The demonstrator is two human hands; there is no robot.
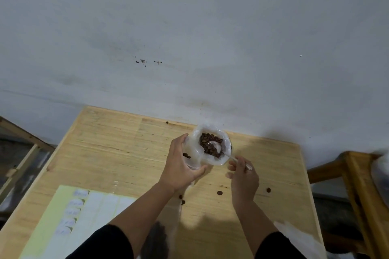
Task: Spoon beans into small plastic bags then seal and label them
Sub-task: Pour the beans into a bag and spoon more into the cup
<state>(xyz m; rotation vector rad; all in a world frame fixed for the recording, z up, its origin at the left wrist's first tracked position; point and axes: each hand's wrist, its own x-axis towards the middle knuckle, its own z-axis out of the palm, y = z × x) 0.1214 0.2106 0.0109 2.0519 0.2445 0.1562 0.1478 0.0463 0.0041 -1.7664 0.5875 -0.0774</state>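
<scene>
Black sleeves (109, 242) fill the bottom edge of my view, one at lower centre-left and one at lower right; from them both forearms reach up toward the middle of the frame; my left hand (181, 164) grasps a small clear plastic bag (194, 153), fingers curled round its side, and I can make out a couple of dark beans through the plastic just beside the thumb; my right hand (244, 174) pinches the handle of a clear plastic spoon (219, 148), whose bowl lies among the brown beans (210, 143) in the open white bag (214, 145) just above centre; the small bag touches that larger bag on its left side; both sit over the wooden table (126, 143), near its far edge against the grey wall (189, 27); loose beans (219, 193) lie scattered on the wood below and right of my hands, with another by the far edge; at lower left a pale yellow label sheet (63, 216) lies flat, with a column of small written labels; a wooden chair (357, 174) stands at the right edge; more clear plastic lies at the lower right, blurred.
</scene>
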